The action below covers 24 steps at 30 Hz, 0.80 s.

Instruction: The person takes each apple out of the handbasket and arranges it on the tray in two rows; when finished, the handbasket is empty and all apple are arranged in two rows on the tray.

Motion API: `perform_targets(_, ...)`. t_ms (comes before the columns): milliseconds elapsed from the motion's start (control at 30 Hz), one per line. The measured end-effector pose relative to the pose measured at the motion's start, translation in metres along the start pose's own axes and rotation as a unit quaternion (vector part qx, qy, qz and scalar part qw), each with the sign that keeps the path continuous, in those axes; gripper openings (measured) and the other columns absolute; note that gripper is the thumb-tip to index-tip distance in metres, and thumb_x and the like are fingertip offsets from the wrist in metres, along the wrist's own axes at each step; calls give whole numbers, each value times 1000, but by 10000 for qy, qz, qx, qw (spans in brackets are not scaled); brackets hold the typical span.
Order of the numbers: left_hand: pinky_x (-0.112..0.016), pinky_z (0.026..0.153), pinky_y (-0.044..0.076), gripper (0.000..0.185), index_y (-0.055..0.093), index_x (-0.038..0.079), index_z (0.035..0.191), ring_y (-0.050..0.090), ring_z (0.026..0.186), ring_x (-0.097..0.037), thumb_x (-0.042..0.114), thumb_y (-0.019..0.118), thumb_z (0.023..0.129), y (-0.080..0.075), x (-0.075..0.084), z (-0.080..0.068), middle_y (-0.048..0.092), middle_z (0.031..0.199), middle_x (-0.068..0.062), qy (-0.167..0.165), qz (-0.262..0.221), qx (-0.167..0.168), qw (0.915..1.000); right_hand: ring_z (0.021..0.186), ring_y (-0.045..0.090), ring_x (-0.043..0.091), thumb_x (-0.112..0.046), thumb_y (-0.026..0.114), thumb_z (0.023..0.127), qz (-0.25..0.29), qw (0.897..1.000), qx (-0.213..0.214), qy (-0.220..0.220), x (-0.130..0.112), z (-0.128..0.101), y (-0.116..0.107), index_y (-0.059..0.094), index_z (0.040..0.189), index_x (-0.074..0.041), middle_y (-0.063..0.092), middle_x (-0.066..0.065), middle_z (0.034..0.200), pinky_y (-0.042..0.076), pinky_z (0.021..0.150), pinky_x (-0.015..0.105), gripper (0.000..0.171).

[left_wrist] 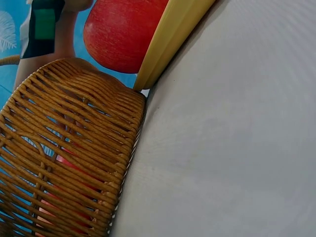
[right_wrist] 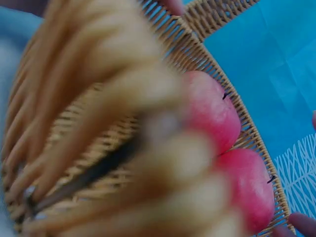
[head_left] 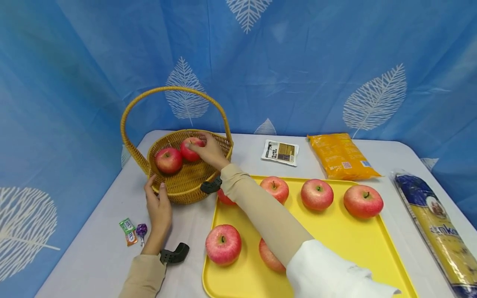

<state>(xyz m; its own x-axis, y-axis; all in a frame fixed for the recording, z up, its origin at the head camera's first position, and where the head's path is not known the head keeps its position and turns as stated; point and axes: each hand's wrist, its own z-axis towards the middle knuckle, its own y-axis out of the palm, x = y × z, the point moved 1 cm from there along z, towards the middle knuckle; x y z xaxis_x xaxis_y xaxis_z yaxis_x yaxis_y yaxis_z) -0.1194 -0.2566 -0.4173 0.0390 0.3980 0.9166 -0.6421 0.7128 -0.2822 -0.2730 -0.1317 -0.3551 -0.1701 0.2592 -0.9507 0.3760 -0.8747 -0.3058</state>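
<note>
A wicker basket (head_left: 186, 184) with a tall arched handle stands at the back left. Inside it, two red apples (head_left: 169, 160) (right_wrist: 249, 190) lie side by side against the far wall. My right hand (head_left: 211, 151) reaches over the near rim, thumb and fingers spread over the right-hand apple; fingertips (right_wrist: 302, 223) show just above it in the right wrist view. At the basket's near left rim, close to the handle's base, my left hand (head_left: 159, 207) grips the edge, its thumb tip over the rim. The left wrist view shows the basket's woven side (left_wrist: 74, 143), with the left hand out of sight.
Several apples (head_left: 223, 245) sit on a yellow tray (head_left: 335, 256), partly under my right forearm. Small candies (head_left: 127, 225) and a lollipop (head_left: 141, 230) lie at left. Behind are a white packet (head_left: 280, 152) and an orange bag (head_left: 340, 156); a long yellow-blue package (head_left: 436, 227) lies right.
</note>
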Motion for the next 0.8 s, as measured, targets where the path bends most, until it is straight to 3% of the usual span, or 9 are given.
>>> perform_targets(200,-44,112,18,42,31,10,136,22,137,-24,26,36,97,0,-1,0,30,145,-13,-48,6,25,10000,128,39,25,-39,65,80,-23,9982,-482,342,3,6,2,20,144,-12,32,10,145,39,101,38,83)
perform_targets(367,-43,112,19,42,32,10,136,23,136,-24,25,36,97,1,0,1,31,145,-13,-11,15,26,10000,134,30,25,-42,67,78,139,9923,-797,935,5,9,-3,6,146,-14,21,10,149,35,105,41,95)
perform_targets(633,-43,112,18,42,31,10,136,22,137,-23,25,36,97,0,0,1,30,145,-12,-37,12,-2,10000,137,21,26,-45,66,76,366,9782,-1219,1642,5,16,-9,-1,147,-19,13,5,152,28,109,43,100)
perform_targets(800,-43,112,18,42,31,11,136,22,137,-23,27,35,97,0,0,2,31,145,-11,-21,122,-11,9999,139,17,26,-49,65,76,420,9712,-1240,1992,6,18,-10,-2,147,-20,6,3,153,24,110,45,102)
